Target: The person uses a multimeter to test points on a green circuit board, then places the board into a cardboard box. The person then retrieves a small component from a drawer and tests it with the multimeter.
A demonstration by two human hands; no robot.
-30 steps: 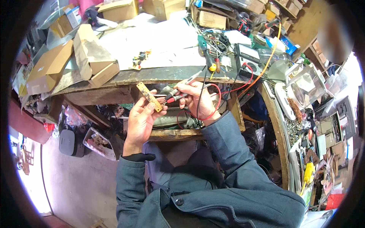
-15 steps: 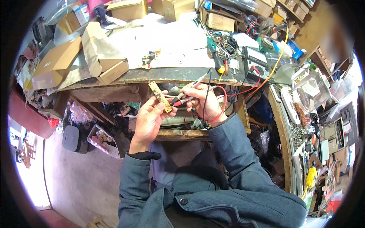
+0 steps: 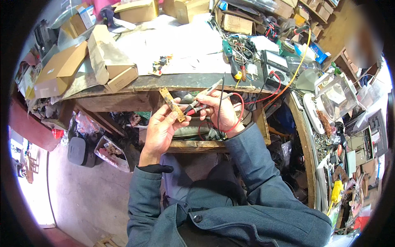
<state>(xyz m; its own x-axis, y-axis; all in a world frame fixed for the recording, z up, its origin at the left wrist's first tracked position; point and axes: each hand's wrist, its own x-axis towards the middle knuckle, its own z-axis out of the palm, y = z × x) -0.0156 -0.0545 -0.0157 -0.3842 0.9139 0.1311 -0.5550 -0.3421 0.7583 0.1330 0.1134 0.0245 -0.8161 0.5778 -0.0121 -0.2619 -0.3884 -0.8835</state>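
A narrow tan circuit board (image 3: 167, 97) is pinched between the thumb and fingers of my left hand (image 3: 161, 131), tilted above the open drawer. My right hand (image 3: 224, 110) is closed around two test probes, a black probe (image 3: 191, 108) and a red probe (image 3: 197, 110). Their tips point left toward the board's lower end; whether they touch it I cannot tell. A red lead (image 3: 243, 110) loops out from my right hand, and a black lead (image 3: 222, 92) runs up past it. On the bench to the right lies a dark multimeter (image 3: 275, 61), with a red plug in it.
The wooden drawer (image 3: 193, 145) beneath my hands holds assorted parts. On the bench stand cardboard boxes (image 3: 63, 68), a small component board (image 3: 161, 64), a green-black screwdriver (image 3: 230, 57) and tangled wires. An orange-yellow cable (image 3: 302, 61) crosses the right side. A cluttered side bench (image 3: 309, 160) stands at right.
My right hand and the probes have shifted very slightly left. The black lead's upper part has swung a little left. The board has turned slightly in my left hand, which stays in place.
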